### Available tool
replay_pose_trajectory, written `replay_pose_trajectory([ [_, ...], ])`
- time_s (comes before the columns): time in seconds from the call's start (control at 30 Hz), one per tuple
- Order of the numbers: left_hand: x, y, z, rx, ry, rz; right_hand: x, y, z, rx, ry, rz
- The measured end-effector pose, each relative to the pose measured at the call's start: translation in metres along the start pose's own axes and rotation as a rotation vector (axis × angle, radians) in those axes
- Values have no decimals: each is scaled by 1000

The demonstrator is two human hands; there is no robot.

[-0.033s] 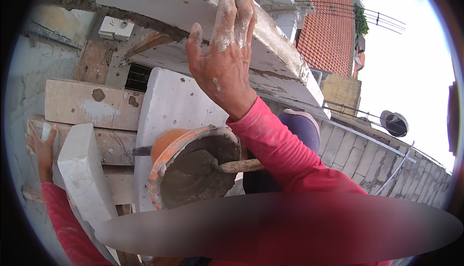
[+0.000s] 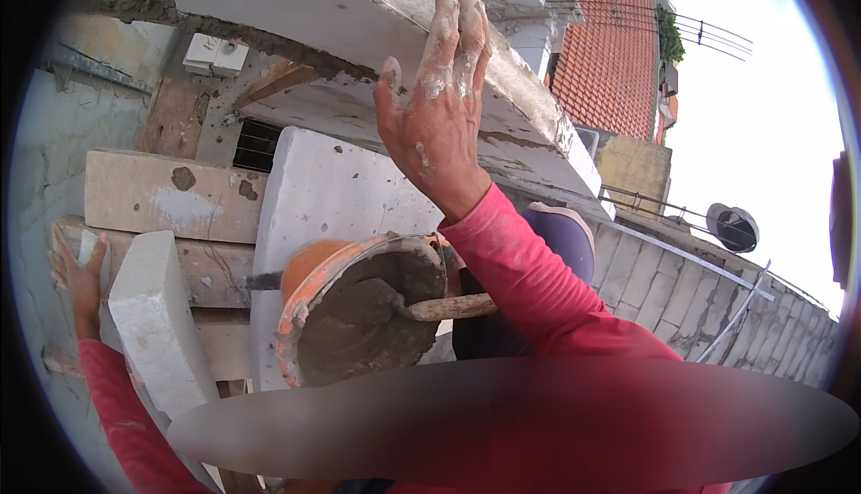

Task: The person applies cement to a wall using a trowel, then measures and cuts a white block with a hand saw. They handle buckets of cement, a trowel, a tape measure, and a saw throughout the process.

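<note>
My right hand (image 2: 438, 117), dusted with pale mortar, is stretched out against the upper edge of a light grey block wall (image 2: 296, 9). It holds nothing. At far left my left hand (image 2: 85, 279) has its fingers spread and rests by the end of a wooden plank (image 2: 202, 270). A white building block (image 2: 148, 306) stands tilted just right of that hand. Below my right forearm sits an orange bucket (image 2: 309, 270) of wet grey mortar (image 2: 359, 323). A wooden handle (image 2: 453, 307) sticks out of the mortar; the tool's head is buried.
Behind the bucket leans a wide white slab (image 2: 332, 189). A mortar-stained board (image 2: 170, 189) lies left of it, below a white socket box (image 2: 215, 54). A dark purple rounded object (image 2: 563, 238) is beyond my forearm. A grey block wall (image 2: 708, 288) runs along the right.
My right hand has shifted slightly to the right and down along the wall's edge, still open. The left hand, the bucket and the blocks look nearly unmoved.
</note>
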State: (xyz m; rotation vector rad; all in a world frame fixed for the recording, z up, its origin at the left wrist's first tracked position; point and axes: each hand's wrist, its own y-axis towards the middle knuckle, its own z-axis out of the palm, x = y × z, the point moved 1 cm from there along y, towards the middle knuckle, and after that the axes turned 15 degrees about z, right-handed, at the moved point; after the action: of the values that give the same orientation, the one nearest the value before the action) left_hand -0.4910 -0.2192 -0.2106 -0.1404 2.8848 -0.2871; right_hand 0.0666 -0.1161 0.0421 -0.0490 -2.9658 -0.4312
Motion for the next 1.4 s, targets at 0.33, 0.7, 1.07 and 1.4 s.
replay_pose_trajectory([
  [0.33,-24,-3,-24,60,-20,-30,-98,-73,-101,538,112,269],
  [0.7,-39,2,-26,111,70,-22,-418,-99,-163,302,-300,322],
  [1.07,-77,10,-66,307,-87,-57,-489,-99,-198,249,30,428],
  [1.4,-169,-14,-163,222,33,-12,-519,-85,-206,292,2,122],
])
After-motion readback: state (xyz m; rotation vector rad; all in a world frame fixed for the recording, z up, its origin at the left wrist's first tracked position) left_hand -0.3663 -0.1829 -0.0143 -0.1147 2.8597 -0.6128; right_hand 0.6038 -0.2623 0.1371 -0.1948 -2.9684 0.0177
